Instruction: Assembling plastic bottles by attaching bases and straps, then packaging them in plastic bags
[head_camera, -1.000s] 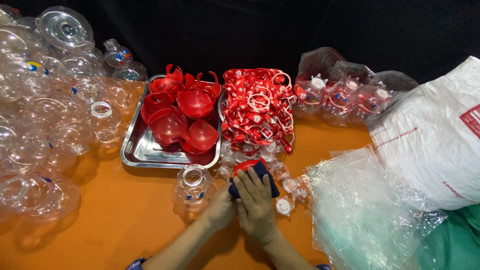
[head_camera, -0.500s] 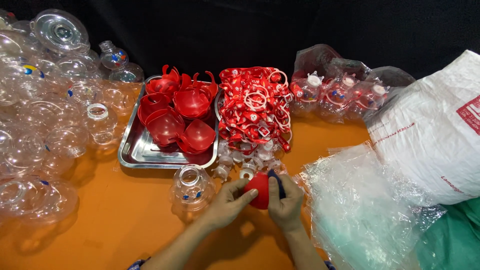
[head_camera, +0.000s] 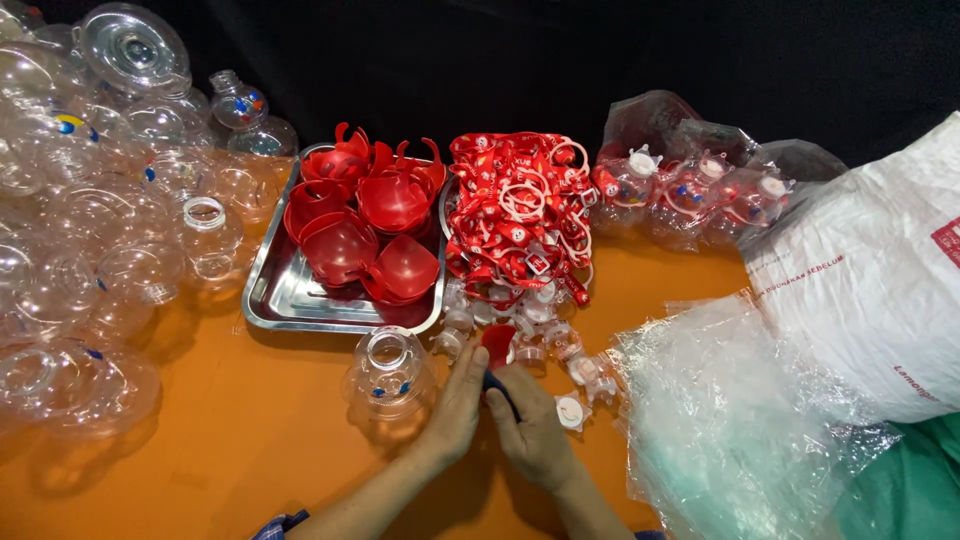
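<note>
Head view, sweeping left to right: heap of clear round plastic bottles (head_camera: 90, 230) at the far left, then a steel tray (head_camera: 275, 300) of red plastic cups (head_camera: 365, 225). One clear round bottle (head_camera: 388, 375) stands on the orange worktop (head_camera: 200, 440), just beside the left hand (head_camera: 455, 405). Both hands pinch one small red and dark blue piece (head_camera: 497, 355), right hand (head_camera: 535, 430) closed around it. Crinkled clear plastic bags (head_camera: 730, 420) lie right.

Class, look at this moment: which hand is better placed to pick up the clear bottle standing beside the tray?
Probably the left hand: the clear bottle stands just beside it, while the right hand is farther away.
</note>
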